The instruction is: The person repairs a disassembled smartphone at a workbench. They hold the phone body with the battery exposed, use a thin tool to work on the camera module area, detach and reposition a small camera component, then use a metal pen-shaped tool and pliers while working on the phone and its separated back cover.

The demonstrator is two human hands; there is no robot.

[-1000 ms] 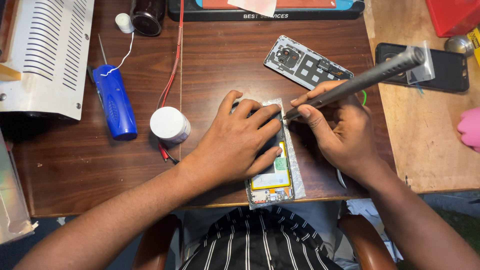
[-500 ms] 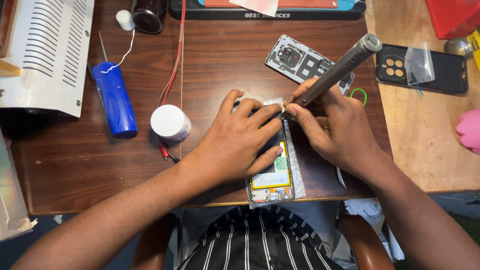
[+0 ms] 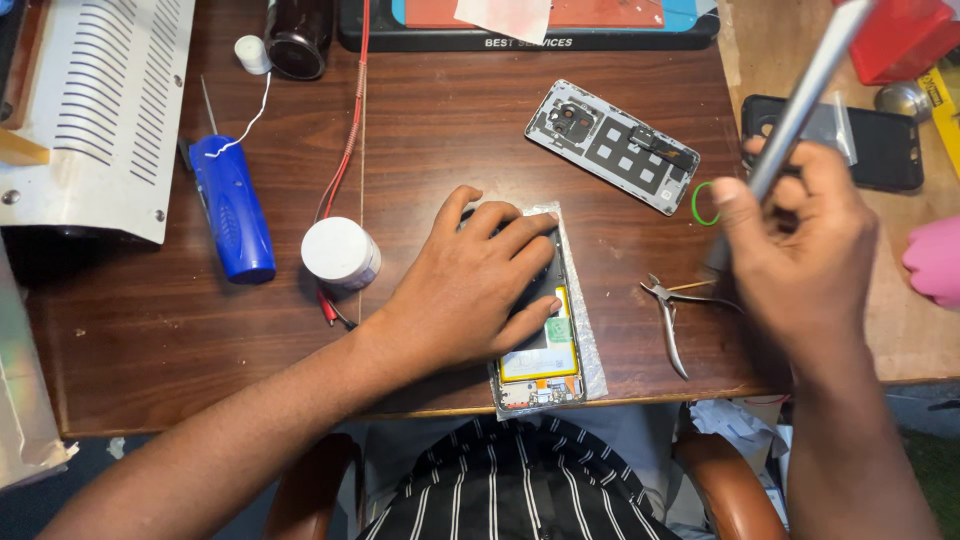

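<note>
My left hand (image 3: 480, 285) lies flat on an opened phone (image 3: 545, 355) with its yellow battery showing, pinning it near the table's front edge. To the right and apart from the phone, my right hand (image 3: 805, 255) grips a long grey metal screwdriver (image 3: 800, 110), blurred, with its shaft pointing up toward the far right. A detached grey inner phone frame (image 3: 612, 145) lies beyond the phone. Small metal nippers (image 3: 668, 320) rest on the wood just left of my right hand.
A blue cylindrical tool (image 3: 232, 208) and a white round jar (image 3: 340, 252) lie left of the phone, with red wires (image 3: 345, 150) between. A white vented metal box (image 3: 100, 110) is far left, a black phone (image 3: 880, 145) far right, a green rubber band (image 3: 703, 203) beside it.
My right hand has lifted the screwdriver off the phone and swung away to the right. The nippers under it are now uncovered. My left hand stays pressed on the phone.
</note>
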